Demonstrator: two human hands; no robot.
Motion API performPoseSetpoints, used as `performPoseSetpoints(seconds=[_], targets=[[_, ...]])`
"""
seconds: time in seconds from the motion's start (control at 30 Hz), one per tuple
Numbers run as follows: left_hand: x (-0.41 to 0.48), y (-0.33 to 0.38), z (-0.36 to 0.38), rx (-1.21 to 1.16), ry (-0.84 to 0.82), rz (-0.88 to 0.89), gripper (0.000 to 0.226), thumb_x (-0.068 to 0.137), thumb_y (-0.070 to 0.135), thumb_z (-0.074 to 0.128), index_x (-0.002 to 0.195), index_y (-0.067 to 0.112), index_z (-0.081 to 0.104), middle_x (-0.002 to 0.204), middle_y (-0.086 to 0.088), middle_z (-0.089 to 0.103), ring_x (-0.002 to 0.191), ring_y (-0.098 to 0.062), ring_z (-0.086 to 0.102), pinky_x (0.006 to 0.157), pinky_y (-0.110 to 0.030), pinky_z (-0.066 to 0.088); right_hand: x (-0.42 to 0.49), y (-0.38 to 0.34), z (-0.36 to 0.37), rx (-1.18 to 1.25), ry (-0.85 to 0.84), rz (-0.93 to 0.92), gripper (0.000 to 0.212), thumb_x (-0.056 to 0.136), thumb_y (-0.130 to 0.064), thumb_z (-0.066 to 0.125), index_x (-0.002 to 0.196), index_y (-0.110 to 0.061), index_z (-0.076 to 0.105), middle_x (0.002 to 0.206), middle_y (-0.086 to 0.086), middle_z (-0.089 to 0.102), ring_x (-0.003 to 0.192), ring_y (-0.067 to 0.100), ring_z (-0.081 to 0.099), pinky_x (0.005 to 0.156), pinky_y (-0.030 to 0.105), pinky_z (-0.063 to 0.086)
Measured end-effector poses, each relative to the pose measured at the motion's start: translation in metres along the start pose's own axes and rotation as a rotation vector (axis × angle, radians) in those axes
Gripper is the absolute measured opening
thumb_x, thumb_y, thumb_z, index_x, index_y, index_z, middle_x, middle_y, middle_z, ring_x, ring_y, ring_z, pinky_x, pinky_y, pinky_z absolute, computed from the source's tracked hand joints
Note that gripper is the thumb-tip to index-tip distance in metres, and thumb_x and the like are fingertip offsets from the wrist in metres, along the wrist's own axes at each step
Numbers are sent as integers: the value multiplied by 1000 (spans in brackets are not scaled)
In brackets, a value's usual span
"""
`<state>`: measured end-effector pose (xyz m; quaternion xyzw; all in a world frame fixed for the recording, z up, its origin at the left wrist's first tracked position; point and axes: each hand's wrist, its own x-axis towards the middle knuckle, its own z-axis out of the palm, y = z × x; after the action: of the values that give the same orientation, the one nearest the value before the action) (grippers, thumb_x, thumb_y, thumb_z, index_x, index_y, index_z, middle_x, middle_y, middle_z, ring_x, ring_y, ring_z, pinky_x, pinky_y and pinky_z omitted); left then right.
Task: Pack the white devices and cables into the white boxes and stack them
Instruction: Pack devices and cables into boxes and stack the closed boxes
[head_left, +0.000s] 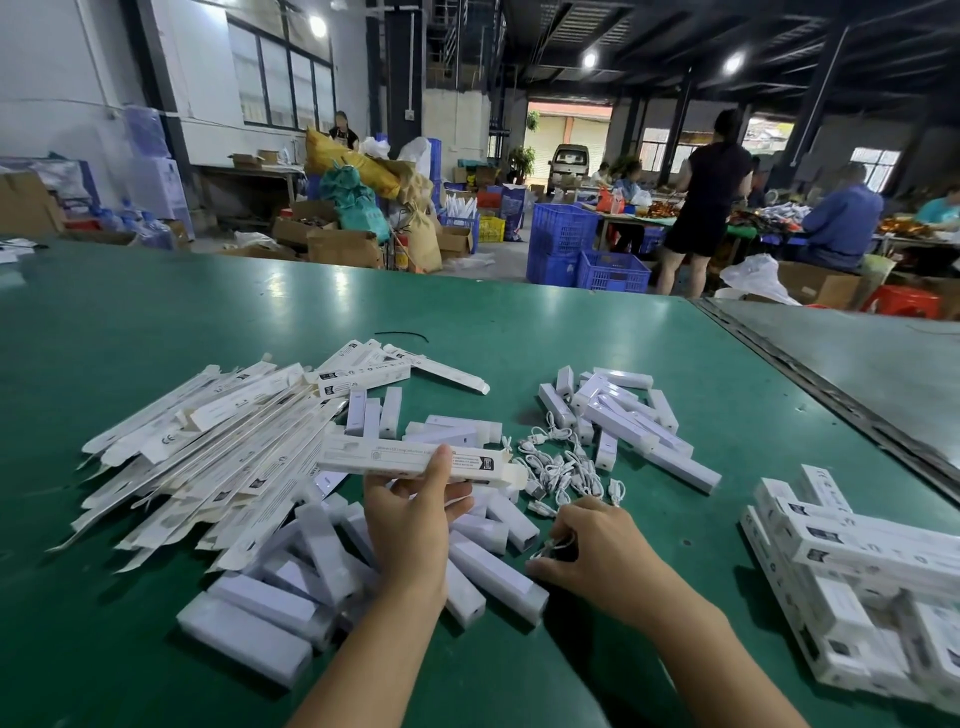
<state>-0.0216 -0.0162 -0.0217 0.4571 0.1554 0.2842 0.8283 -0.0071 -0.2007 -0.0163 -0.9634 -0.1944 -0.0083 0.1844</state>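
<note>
Beyond the green surface (156, 322) stand blue crates (561, 228), cardboard boxes (343, 248) and stuffed sacks (358, 202); a black strip (402, 335) lies on it.

We sat at a broad green table (156, 322) in a big workshop, with a white wall (41, 78) and tall dark-framed windows (280, 78) on the left and a dark pillar (402, 78) beside them. Round ceiling lamps (589, 60) burned under black beams. Across the grey floor (501, 257) stood blue crates (561, 228), cardboard boxes (343, 247) and stuffed sacks (358, 166) — a pale van (569, 163) sat in the open doorway, and people (706, 197) gathered at far tables
</note>
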Motion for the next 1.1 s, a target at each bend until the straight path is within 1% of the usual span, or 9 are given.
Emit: performPoseSetpoints(seconds=[0.17,0.3,0.37,0.43,0.63,0.73,0.8,0.97,1.1], targets=[[0,-1,0,3,0,0,33,89,15,74,118,9,58,83,-2,77,65,-23,74,53,-26,57,1,-3,-1,5,3,40,40,72,-57,76,88,-25,58,97,-9,53,83,8,50,64,15,37],[1,-1,0,-3,3,-2,34,89,14,73,119,9,58,83,-2,77,64,-23,74,53,-26,57,0,0,-4,2,-36,86,57,71,-55,79,117,-25,65,110,-3,66,96,14,58,80,22,49],[0,-1,-1,-5,-1,-2,32,89,14,73,118,10,59,84,-2,77,65,-23,74,53,-26,57,-3,2,-6,6,-39,98,67,69,-54,79,127,-26,61,113,-1,67,101,17,58,79,24,47],[0,-1,-1,-5,-8,0,31,89,14,73,116,11,59,84,-1,77,66,-23,74,54,-26,57,-4,1,-7,-7,-16,87,63,70,-52,77,125,-27,61,108,-1,69,96,16,60,75,24,48],[-1,1,0,-15,-9,-12,29,89,14,73,114,15,59,85,-2,77,66,-23,74,54,-26,57,-5,-5,-8,13,100,13,28,81,-37,65,101,-18,69,86,-1,69,78,17,63,72,31,54],[-1,2,-1,-16,-8,-14,29,89,15,73,114,16,59,87,-3,77,68,-24,75,54,-26,57,-6,-4,-12,108,185,-60,34,92,-33,64,123,-19,67,96,-2,65,83,13,63,83,24,51],[-1,2,-1,-14,-14,-16,29,89,15,73,113,16,59,86,-3,77,68,-24,75,54,-26,57,-7,-4,-16,163,247,-92,39,93,-31,64,131,-20,62,95,-4,63,80,10,63,82,20,49],[-6,2,2,-4,-33,-20,32,89,13,73,116,13,57,94,-10,75,69,-26,75,56,-28,58,-11,-10,-20,209,328,-130,35,93,-20,66,128,-19,65,92,-3,61,74,13,61,79,30,51],[-18,2,9,26,-102,50,34,86,8,74,114,13,55,97,-9,76,70,-32,75,58,-29,60,-9,-16,-16,241,366,-87,36,91,-13,67,126,-19,66,102,-4,59,78,11,61,84,25,50]])
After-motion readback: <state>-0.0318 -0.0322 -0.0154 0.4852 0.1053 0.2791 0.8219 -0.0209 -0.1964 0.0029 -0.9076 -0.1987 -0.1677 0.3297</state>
